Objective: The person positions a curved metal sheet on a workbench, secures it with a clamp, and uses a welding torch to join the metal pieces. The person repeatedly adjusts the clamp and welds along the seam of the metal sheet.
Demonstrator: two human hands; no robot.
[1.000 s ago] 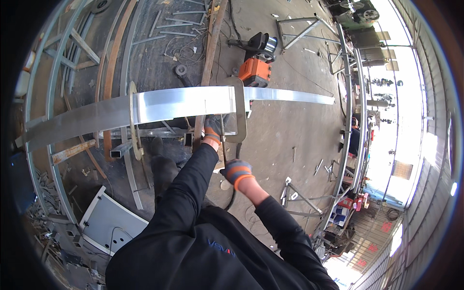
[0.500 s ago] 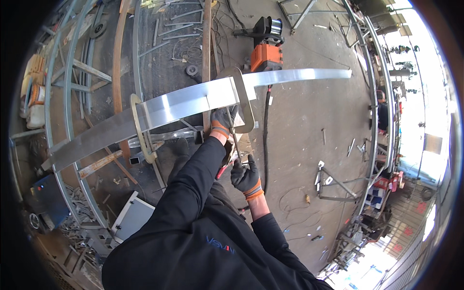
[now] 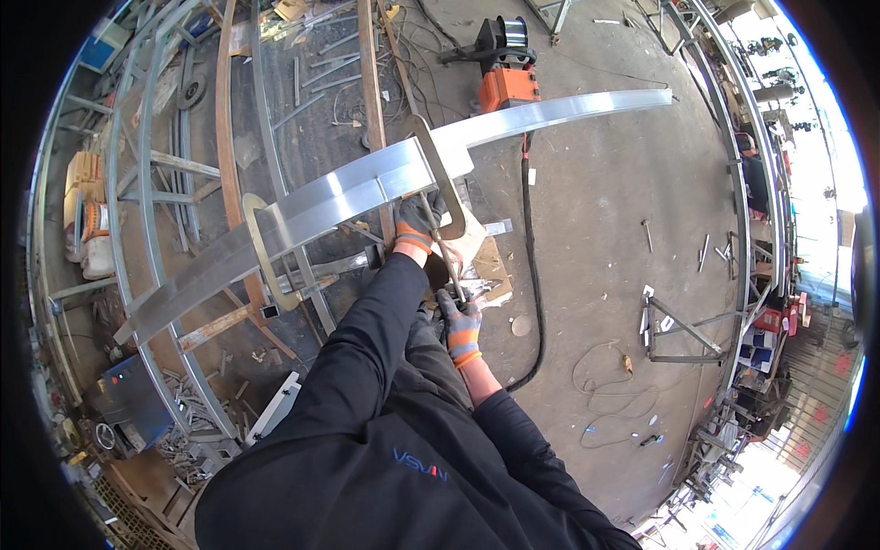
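A long, shiny metal profile [image 3: 348, 191] runs across in front of me, bowed by the lens. Around it sits a C-clamp [image 3: 446, 188], its threaded screw pointing down towards me. My left hand [image 3: 417, 223], in a grey-and-orange glove, is up against the profile's near edge beside the screw; its fingers are partly hidden, apparently closed at the screw's upper end. Lower down, my gloved right hand [image 3: 461, 328] has its fingers round the screw's bottom end. A second C-clamp [image 3: 259, 252] spans the profile further left.
An orange machine with a wire spool [image 3: 509, 84] stands beyond the profile, its black cable [image 3: 539, 275] curving along the floor. Steel frame rails [image 3: 229, 110] stretch out at left. A triangular metal frame [image 3: 683, 335] and a loose cord [image 3: 623, 394] lie on the floor at right.
My right hand has gone from partly spread fingers beside the screw to closing round its lower end. The left hand stays at the clamp. The view has shifted slightly.
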